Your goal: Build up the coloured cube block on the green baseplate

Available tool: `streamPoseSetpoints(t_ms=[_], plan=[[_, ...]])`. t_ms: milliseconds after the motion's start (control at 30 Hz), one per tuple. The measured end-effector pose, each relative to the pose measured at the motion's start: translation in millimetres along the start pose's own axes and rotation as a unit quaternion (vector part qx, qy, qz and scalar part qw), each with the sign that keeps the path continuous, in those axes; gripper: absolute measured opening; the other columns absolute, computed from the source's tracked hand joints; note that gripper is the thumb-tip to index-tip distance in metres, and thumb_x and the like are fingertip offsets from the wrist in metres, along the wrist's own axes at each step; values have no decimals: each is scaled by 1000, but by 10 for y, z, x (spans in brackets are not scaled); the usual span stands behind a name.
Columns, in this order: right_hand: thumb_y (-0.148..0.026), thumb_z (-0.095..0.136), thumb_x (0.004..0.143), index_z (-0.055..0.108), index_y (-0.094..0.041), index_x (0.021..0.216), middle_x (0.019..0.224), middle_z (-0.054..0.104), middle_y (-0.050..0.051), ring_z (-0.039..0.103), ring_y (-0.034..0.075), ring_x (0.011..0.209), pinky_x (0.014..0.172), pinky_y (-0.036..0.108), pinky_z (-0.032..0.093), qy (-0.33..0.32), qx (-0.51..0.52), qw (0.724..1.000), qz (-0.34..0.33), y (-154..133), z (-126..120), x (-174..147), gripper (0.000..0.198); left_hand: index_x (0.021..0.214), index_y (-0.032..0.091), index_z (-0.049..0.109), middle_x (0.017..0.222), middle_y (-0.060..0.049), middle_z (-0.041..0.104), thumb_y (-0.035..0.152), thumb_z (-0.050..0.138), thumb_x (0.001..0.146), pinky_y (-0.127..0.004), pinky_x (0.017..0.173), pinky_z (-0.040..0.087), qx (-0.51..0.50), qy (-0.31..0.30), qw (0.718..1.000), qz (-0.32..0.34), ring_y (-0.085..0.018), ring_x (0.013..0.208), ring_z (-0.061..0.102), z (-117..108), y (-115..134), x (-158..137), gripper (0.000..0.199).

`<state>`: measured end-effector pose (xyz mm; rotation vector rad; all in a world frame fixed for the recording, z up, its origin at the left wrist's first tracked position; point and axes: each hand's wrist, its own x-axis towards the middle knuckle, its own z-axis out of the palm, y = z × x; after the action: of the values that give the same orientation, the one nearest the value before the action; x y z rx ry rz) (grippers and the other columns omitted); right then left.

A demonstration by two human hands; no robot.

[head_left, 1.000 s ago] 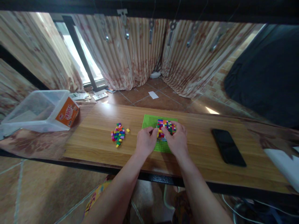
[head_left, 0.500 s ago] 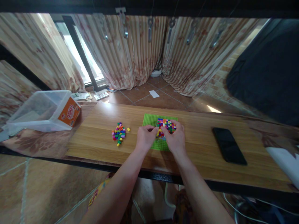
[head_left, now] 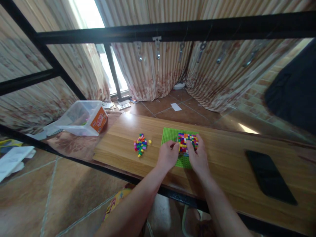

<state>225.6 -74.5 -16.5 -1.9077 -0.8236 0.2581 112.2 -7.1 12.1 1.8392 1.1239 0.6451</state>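
Observation:
A multicoloured block of small building bricks sits over the green studded baseplate. My right hand is closed around the block's right side, its thumb lying across the top and its fingers along the far right edge. At the block's left edge, my left hand is closed in a pinch, thumb and forefinger together. Whatever is between those fingertips is too small and covered to make out. To the left on the tabletop lies a pile of loose bricks, with one yellow brick just apart from it.
A black phone lies on the wooden table at the right. Beyond the left end stands a clear plastic bin with an orange label. A black metal bar with hanging clips crosses above the far side.
The camera view has turned, so the whole scene sits further right and lower. Both hands remain at the brick block, with little visible change in their grip.

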Motion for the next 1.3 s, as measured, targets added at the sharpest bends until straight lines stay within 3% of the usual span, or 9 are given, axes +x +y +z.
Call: streamPoseSetpoints(t_ms=[100, 200, 300, 467, 633, 767, 933, 1067, 1300], plan=[[-68, 47, 88, 44, -14, 146, 144, 52, 22, 51, 35, 131, 110, 54, 37, 10, 15, 1000, 7, 7, 24, 19, 79, 81, 22, 74, 84, -6, 75, 23, 52, 91, -33, 73, 50, 55, 8, 998, 7, -20, 78, 67, -214, -43, 35, 24], [-66, 47, 89, 48, -14, 142, 139, 56, 22, 54, 33, 126, 108, 53, 39, 40, 31, 999, -2, 30, 23, 36, 74, 101, 20, 74, 104, -11, 73, 13, 52, 87, -36, 88, 49, 134, 57, 989, -7, -23, 95, 67, -502, -144, 86, 27], [-63, 48, 90, 51, -12, 138, 134, 59, 22, 58, 31, 121, 105, 52, 42, 71, 41, 996, -21, 43, -21, 56, 70, 112, 17, 71, 114, -14, 69, 12, 55, 84, -37, 90, 50, 276, 80, 958, -13, -25, 100, 67, -715, -266, 127, 33], [-58, 50, 91, 54, -13, 135, 129, 62, 20, 60, 30, 117, 101, 50, 45, 102, 42, 994, -25, 24, -152, 81, 63, 99, 15, 75, 105, -15, 70, 13, 47, 89, -36, 83, 52, 400, 38, 916, -9, -28, 100, 67, -774, -376, 172, 30], [-55, 51, 92, 58, -15, 131, 122, 66, 18, 63, 29, 110, 96, 49, 48, 121, 49, 991, -23, 17, -259, 120, 56, 97, 13, 74, 103, -17, 71, 10, 47, 87, -39, 86, 51, 405, 41, 913, 1, -30, 99, 67, -730, -344, 184, 29], [-53, 54, 90, 64, -19, 122, 116, 69, 14, 65, 26, 104, 93, 48, 50, 142, 76, 987, -19, 41, -304, 176, 47, 93, 15, 72, 96, -12, 73, 16, 52, 88, -35, 80, 51, 286, 41, 957, 34, -25, 90, 68, -647, -246, 156, 21], [-48, 59, 88, 70, -21, 109, 105, 73, 10, 67, 26, 95, 90, 48, 52, 141, 119, 982, -28, 67, -329, 219, 35, 89, 17, 68, 82, -4, 72, 21, 60, 85, -29, 71, 49, -7, -3, 996, 84, -17, 74, 65, -480, -124, 100, 10], [-40, 62, 88, 75, -24, 95, 98, 74, 6, 68, 24, 91, 85, 44, 54, 90, 148, 982, -69, -28, -386, 186, 21, 92, 16, 65, 86, -3, 72, 24, 67, 79, -26, 69, 50, -219, -46, 973, 64, -15, 76, 66, -375, -29, 58, 15], [-28, 61, 92, 75, -29, 105, 116, 68, 5, 62, 21, 114, 103, 41, 47, -137, 109, 957, -231, -331, -542, 51, 19, 120, 16, 60, 84, -3, 74, 33, 78, 76, -25, 69, 51, -394, -167, 904, 5, -13, 72, 67, -290, 169, -42, 51]])
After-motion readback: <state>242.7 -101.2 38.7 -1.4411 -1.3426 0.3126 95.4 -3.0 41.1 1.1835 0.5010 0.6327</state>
